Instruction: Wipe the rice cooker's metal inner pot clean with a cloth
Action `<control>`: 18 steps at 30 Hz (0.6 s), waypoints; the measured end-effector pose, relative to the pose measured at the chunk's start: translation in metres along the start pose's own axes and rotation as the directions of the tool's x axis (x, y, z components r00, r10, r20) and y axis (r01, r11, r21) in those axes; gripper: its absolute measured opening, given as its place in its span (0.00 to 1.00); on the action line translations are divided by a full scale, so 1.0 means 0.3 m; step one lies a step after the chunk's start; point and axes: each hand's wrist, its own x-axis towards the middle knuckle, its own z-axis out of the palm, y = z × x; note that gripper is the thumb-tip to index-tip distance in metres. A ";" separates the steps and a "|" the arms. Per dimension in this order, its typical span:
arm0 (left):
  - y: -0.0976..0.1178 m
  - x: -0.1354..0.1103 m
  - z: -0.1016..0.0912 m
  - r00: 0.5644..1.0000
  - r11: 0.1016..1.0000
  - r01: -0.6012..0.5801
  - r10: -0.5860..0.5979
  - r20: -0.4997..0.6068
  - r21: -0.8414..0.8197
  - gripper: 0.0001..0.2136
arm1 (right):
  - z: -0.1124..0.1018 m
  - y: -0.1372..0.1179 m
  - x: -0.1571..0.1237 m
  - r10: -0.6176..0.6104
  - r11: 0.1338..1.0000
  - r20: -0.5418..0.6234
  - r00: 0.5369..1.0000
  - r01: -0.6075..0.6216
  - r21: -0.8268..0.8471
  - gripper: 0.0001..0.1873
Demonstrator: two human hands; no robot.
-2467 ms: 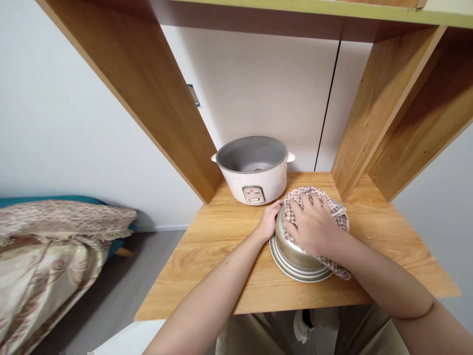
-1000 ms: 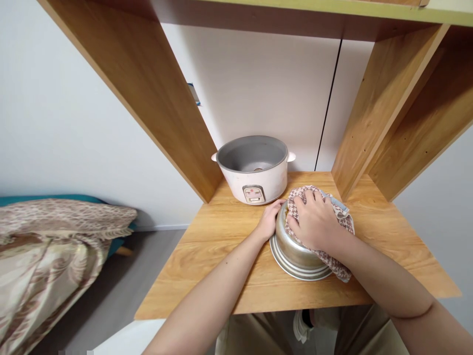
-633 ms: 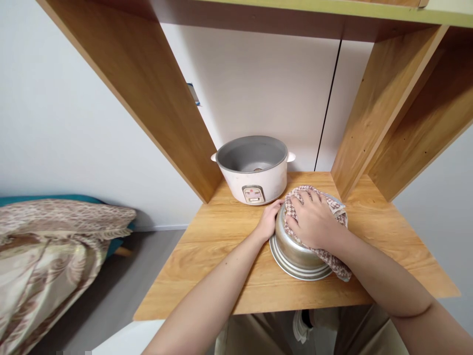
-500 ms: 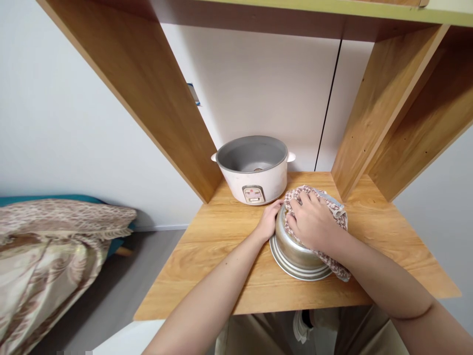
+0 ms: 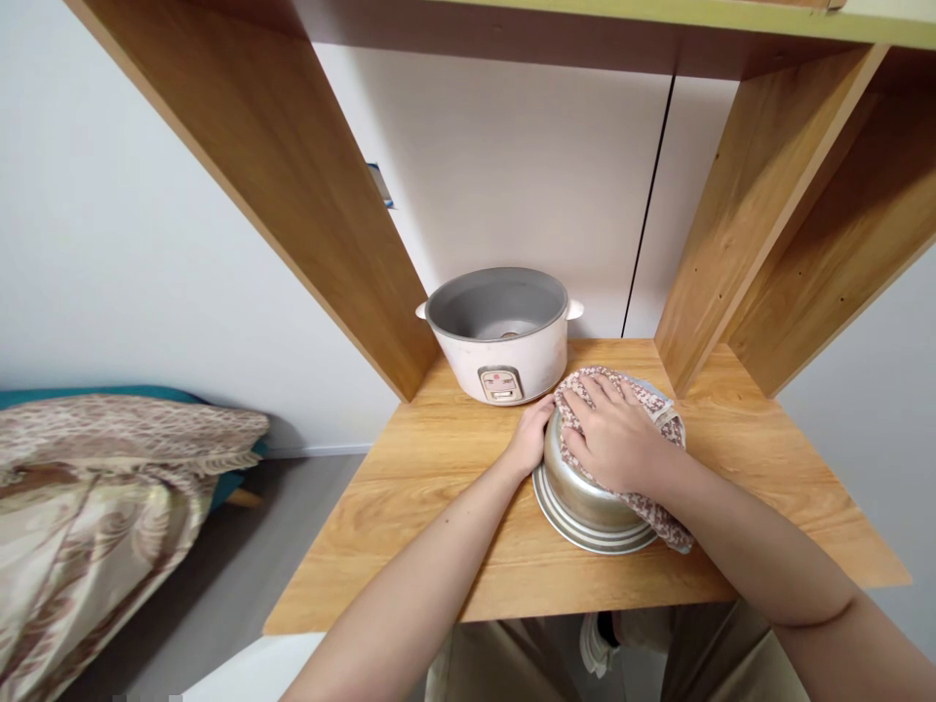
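Note:
A silvery rice cooker inner pot rests upside down on the wooden desk, its stepped wide rim against the top. My left hand is closed around the pot's left side, steadying it; its fingertips are partly hidden behind the metal. A red-and-white patterned cloth drapes over the pot's upturned base and hangs down the right side. Spread flat on that cloth, my right hand presses it against the pot with fingers apart. Just behind stands the white rice cooker body, lidless, its grey inside showing.
Wooden uprights frame the desk left and right, with a shelf overhead. A pale wall panel backs it. Left on the grey floor is a seat or bed draped with a patterned cover. My legs are under the desk.
My right hand and the cloth have shifted slightly left over the pot's base, and the fingers lie a little flatter. The left hand, pot and cooker body stay put.

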 end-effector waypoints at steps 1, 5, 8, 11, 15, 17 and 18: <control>-0.002 0.000 -0.001 1.000 1.000 0.003 -0.003 0.000 0.004 0.18 | -0.003 -0.002 0.001 0.007 1.000 0.003 1.000 -0.007 -0.001 0.29; -0.008 0.002 -0.006 1.000 1.000 0.020 -0.020 -0.004 0.020 0.18 | -0.025 -0.015 0.005 0.045 0.999 0.004 0.999 -0.045 -0.020 0.24; -0.010 0.003 -0.008 1.000 0.999 0.030 -0.030 -0.001 0.027 0.17 | -0.035 -0.020 0.005 0.061 0.997 -0.006 0.998 -0.062 -0.053 0.21; -0.014 0.003 -0.008 1.000 0.999 0.031 -0.031 -0.003 0.029 0.17 | -0.025 -0.016 0.003 0.058 0.998 -0.021 0.998 -0.059 -0.033 0.22; -0.022 0.003 -0.008 0.999 0.999 0.035 -0.034 -0.017 0.032 0.17 | 0.001 -0.007 0.001 0.071 0.997 -0.016 0.997 -0.071 -0.020 0.29; -0.023 0.002 -0.009 0.999 0.999 0.039 -0.038 -0.019 0.033 0.17 | 0.006 -0.006 0.002 0.095 0.995 0.004 0.995 -0.095 -0.024 0.31; -0.023 0.002 -0.009 0.999 0.999 0.040 -0.039 -0.018 0.033 0.17 | 0.005 -0.006 0.003 0.106 0.994 0.016 0.994 -0.106 -0.026 0.32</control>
